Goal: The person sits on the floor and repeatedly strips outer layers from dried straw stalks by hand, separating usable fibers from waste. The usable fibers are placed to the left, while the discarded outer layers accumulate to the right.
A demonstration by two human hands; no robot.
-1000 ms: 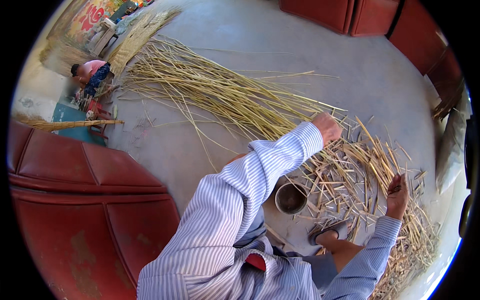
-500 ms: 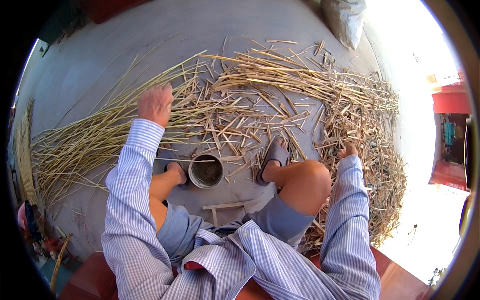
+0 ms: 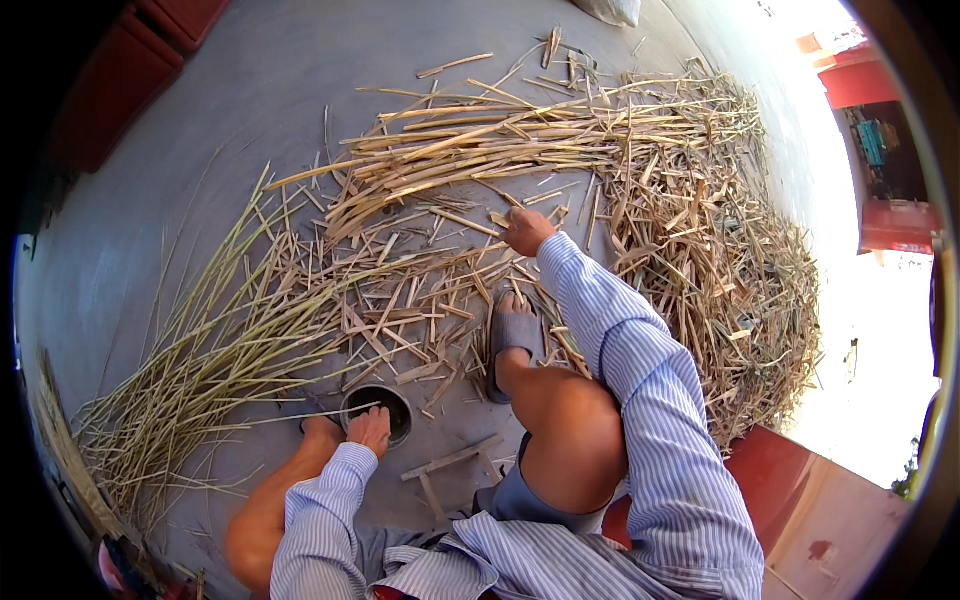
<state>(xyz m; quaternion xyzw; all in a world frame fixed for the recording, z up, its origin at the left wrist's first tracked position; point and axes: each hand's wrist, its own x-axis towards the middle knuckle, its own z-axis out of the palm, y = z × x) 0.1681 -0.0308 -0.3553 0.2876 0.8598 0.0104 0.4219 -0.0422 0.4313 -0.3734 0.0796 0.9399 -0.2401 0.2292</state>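
My left hand [image 3: 369, 431] is at the near rim of a dark round bowl [image 3: 399, 410]. Its fingers are bent together; a thin stalk [image 3: 300, 416] ends by the fingertips, but whether they grip it is not clear. Stretched out ahead, my right hand [image 3: 528, 232] is closed over loose straw pieces in front of my sandalled foot, with short dry stalks [image 3: 465, 222] at its fingertips. What it holds is hidden. Beyond lies a bundle of thick yellow stalks [image 3: 450, 150]. Thinner greenish stalks [image 3: 230, 365] fan out at left.
A large heap of broken straw [image 3: 715, 250] lies at right. A low wooden frame [image 3: 450, 458] stands between my legs. Dark red furniture [image 3: 120, 85] is at the far left, and a pale sack [image 3: 612, 10] at the top edge.
My left hand has come down from the greenish stalks to the bowl. My right hand has left the straw heap and reached forward and left. The view has shifted.
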